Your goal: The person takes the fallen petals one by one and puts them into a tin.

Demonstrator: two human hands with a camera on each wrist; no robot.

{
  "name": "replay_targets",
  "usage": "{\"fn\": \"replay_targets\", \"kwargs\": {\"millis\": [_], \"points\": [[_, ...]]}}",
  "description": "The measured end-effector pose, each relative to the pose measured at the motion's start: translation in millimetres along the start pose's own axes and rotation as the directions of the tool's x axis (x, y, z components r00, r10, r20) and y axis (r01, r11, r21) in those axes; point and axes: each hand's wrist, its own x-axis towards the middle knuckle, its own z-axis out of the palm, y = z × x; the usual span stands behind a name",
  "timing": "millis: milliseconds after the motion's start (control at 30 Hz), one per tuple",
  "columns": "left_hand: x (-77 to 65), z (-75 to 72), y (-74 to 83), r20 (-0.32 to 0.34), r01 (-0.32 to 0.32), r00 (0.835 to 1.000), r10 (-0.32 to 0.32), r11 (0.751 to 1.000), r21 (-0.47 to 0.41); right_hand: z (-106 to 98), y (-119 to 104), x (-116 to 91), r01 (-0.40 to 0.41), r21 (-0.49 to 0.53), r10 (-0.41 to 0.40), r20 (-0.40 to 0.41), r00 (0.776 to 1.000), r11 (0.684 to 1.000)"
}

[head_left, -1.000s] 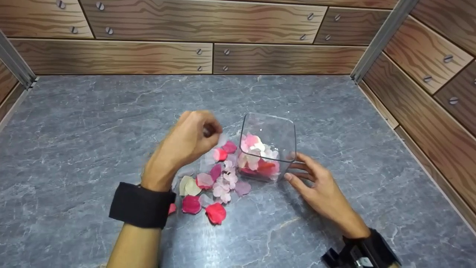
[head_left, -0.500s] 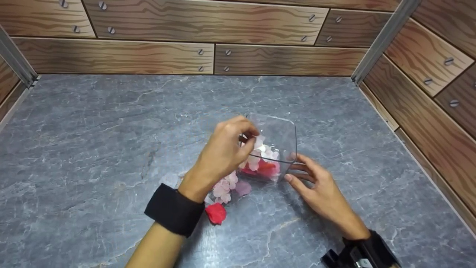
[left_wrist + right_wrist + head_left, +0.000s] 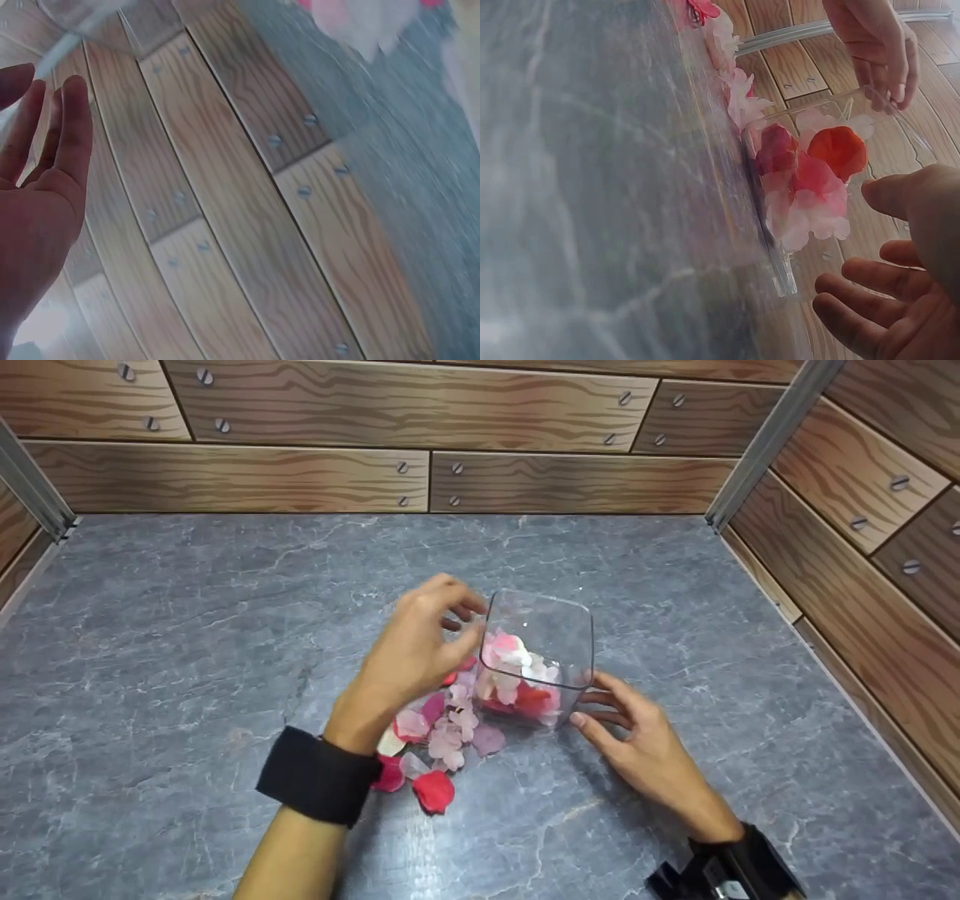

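Note:
A clear square plastic container [image 3: 538, 682] stands on the grey marbled surface, its lower part filled with pink, white and red flower petals [image 3: 534, 699]. At its left rim hovers my left hand [image 3: 420, 641], fingers loosely bent and apart, nothing held. The left wrist view shows that hand's fingers [image 3: 71, 135] extended. My right hand [image 3: 651, 754] rests its relaxed fingertips against the container's near right side. In the right wrist view, the thumb [image 3: 900, 196] lies by the container wall. Between the left wrist and the container lies a loose pile of petals [image 3: 446, 739], partly hidden under the left arm.
A single red petal [image 3: 434, 792] lies at the pile's near edge. Wood-patterned walls [image 3: 315, 476] bound the surface at the back and sides, with grey metal corner posts [image 3: 757, 457]. Black bands [image 3: 319, 776] wrap both wrists.
My left hand carried a pale petal from the pile over the container, then came back left to its rim with fingers loosened and the petal gone. My right hand stayed at the container.

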Motion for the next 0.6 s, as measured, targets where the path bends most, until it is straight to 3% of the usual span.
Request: {"fn": "replay_targets", "kwargs": {"millis": [133, 267, 433, 600], "points": [[-1.3, -11.1, -19.0, -0.012, 0.103, 0.995, -0.103, 0.994, 0.023, 0.8, 0.9, 0.4, -0.001, -0.005, 0.001, 0.003, 1.0, 1.0], [-4.9, -13.0, -43.7, 0.044, 0.166, 0.984, -0.174, 0.975, 0.145, 0.9, 1.1, -0.2, -0.011, -0.004, 0.011, 0.005, 1.0, 1.0], [-10.0, -8.6, -61.9, 0.199, 0.175, 0.952, -0.233, 0.947, 0.268, 0.3, 0.4, -1.1, -0.022, -0.005, 0.022, 0.006, 1.0, 1.0], [-12.8, -3.8, -66.4, 0.268, 0.148, 0.936, -0.229, 0.946, 0.289, -0.4, -0.2, -0.6, -0.02, -0.011, 0.02, 0.001, 1.0, 1.0]]}}
